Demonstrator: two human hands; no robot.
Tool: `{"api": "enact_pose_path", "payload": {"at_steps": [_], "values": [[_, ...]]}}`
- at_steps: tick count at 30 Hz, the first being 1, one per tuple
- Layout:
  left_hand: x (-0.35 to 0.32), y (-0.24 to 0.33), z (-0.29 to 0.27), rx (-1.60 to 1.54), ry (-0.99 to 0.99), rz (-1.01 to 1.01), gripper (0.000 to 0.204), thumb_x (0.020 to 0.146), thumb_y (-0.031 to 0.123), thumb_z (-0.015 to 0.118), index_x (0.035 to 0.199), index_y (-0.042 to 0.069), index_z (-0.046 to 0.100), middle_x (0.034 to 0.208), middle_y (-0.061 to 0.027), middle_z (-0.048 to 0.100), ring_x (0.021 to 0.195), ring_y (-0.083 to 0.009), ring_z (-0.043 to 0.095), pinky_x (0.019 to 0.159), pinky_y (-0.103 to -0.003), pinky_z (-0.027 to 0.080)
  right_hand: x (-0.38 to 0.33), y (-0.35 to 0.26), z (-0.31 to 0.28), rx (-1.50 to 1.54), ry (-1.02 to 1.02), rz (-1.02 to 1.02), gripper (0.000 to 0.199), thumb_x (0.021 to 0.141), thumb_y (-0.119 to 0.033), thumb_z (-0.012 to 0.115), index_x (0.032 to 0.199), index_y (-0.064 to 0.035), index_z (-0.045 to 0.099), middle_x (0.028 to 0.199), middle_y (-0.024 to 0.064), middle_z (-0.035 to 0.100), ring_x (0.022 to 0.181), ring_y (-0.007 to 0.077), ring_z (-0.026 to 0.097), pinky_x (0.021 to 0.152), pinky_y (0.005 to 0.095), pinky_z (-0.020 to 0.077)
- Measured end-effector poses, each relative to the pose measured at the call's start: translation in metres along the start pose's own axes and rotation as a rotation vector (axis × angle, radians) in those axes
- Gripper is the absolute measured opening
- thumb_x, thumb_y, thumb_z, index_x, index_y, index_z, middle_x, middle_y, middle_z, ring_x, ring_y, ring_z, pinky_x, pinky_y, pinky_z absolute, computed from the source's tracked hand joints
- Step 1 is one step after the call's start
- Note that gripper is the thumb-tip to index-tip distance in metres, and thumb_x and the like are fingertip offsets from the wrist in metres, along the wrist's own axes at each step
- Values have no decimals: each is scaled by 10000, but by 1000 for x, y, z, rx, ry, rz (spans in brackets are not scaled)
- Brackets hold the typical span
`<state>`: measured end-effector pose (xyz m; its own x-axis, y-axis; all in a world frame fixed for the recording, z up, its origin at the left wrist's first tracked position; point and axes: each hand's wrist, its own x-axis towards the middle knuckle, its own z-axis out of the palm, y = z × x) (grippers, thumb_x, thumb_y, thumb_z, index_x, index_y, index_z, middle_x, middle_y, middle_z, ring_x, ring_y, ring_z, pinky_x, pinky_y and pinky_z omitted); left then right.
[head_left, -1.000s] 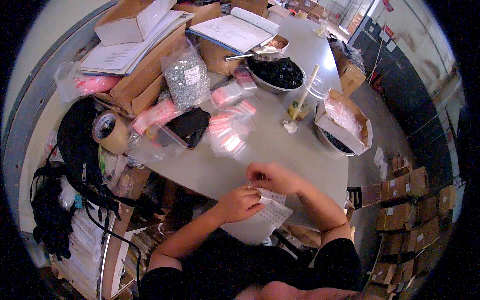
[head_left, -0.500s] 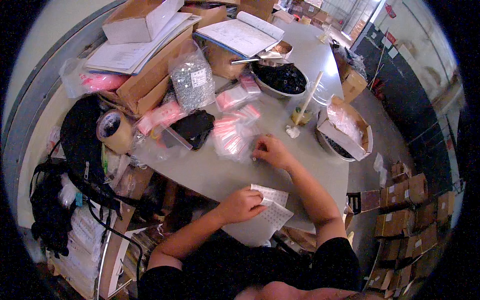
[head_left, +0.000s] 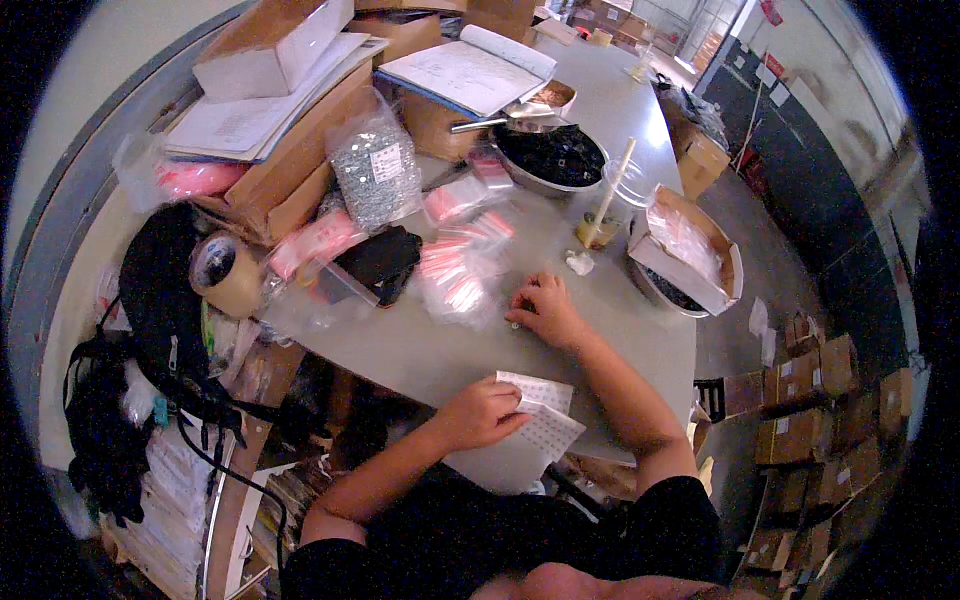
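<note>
My left hand [head_left: 483,413] is closed on a folded white sheet [head_left: 552,432] printed with rows of small marks, at the table's near edge. My right hand [head_left: 545,308] rests over the table with its fingertips pinched together. A tiny pale piece shows at those fingertips; I cannot make out what it is. Just left of the right hand lies a fanned pile of small clear zip bags [head_left: 455,268] with pink-red strips. Beside the pile is a black bundle [head_left: 384,262].
Further back stand a clear bag of small metal parts [head_left: 375,165], a bowl of black pieces [head_left: 550,160] and a clipboard [head_left: 470,70]. A plastic cup with a stick [head_left: 602,228] and an open carton [head_left: 690,245] sit to the right. A tape roll [head_left: 225,275] lies left.
The right hand has shifted slightly, its fingertips a little lower and further from the zip bags. The left hand keeps the sheet in about the same place. The view has tilted slightly.
</note>
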<state>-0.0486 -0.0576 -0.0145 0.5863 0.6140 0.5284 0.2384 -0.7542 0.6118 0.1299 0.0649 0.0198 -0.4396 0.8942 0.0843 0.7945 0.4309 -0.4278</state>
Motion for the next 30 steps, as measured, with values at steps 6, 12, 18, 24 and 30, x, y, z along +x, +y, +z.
{"api": "enact_pose_path", "payload": {"at_steps": [6,12,18,24,30], "values": [[3,8,-7,-11,-36,-57,268,830,222,662,721,-4,569,833,-164,629,800,-333,605,753,-406,487,-38,34,12,-50,116,-6,279,804,-317,670,956,-86,629,1083,138,560,1037,364,475,906,449,379],[0,7,-3,-8,-21,-88,283,810,224,688,702,-7,565,827,-162,626,771,-348,589,725,-416,489,-41,50,6,121,130,-9,307,820,-295,659,1035,-83,604,1107,145,561,1041,373,478,914,445,384],[4,10,-8,40,-34,-106,268,794,199,695,673,2,560,775,-140,607,723,-342,578,659,-425,478,-47,35,-8,30,66,-64,278,841,-299,630,1003,-73,615,1129,174,546,1060,374,479,932,445,380],[2,5,-4,-4,-56,-80,207,785,172,696,697,15,593,709,-121,573,689,-322,571,635,-419,465,-50,33,-7,55,206,29,189,795,-205,675,891,-58,607,1012,189,570,985,362,527,818,449,445],[6,6,-5,-13,11,-34,131,786,157,690,804,30,661,739,-110,603,714,-300,590,670,-399,472,-41,83,-122,-160,846,220,141,707,-20,672,808,-42,577,858,132,589,855,325,577,740,408,455]]}}
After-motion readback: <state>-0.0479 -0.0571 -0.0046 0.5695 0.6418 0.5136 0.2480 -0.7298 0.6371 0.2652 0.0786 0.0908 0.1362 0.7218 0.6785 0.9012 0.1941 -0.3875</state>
